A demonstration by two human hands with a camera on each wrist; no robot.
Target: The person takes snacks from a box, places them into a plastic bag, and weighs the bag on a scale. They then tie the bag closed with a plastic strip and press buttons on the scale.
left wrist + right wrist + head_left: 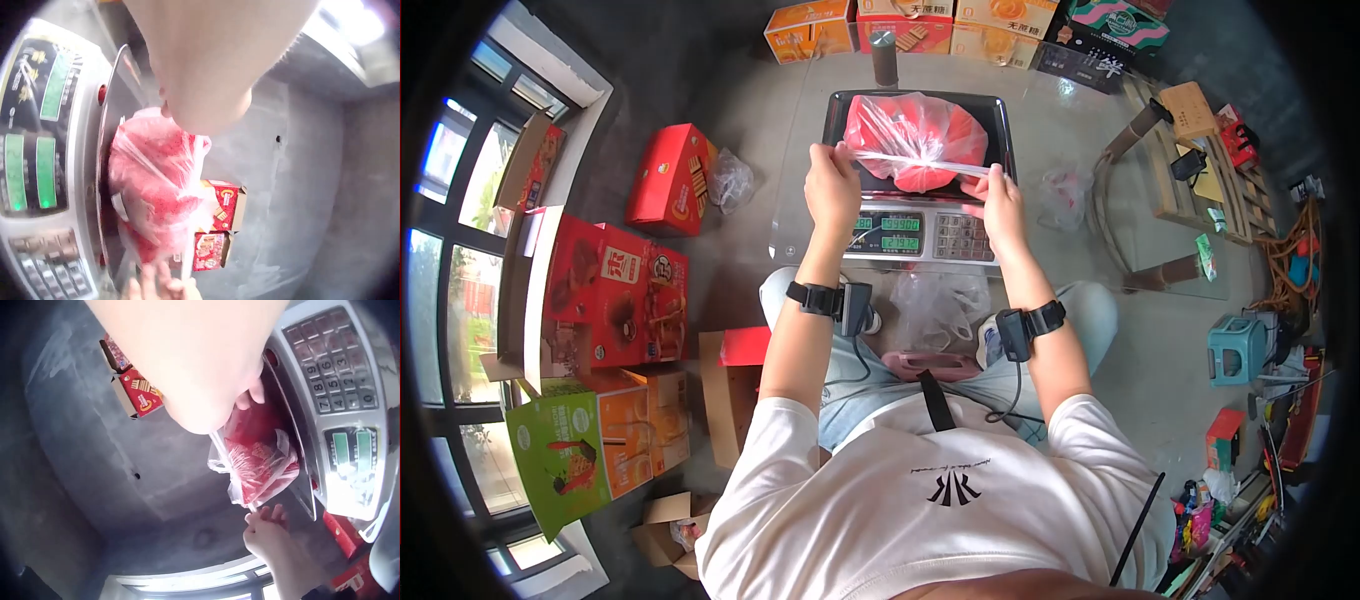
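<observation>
A clear plastic bag with red contents (915, 135) lies on the black tray of a digital scale (920, 232). My left hand (833, 190) pinches one end of the bag's twisted white neck, at the bag's left. On the other side, my right hand (1003, 207) pinches the opposite end, so the strip runs taut across the bag's near side. The right wrist view shows the bag (259, 465) between the hands, with the left hand (272, 540) gripping the strip. In the left wrist view the right fingers (162, 284) are beside the bag (156, 181).
The scale stands on a glass table (800, 130). Colourful boxes (810, 32) line the far edge. A red box (668, 180) and a crumpled bag (730, 182) are left; another clear bag (1067, 195) is right. Open cartons stand at the far left, a blue stool (1238, 350) at right.
</observation>
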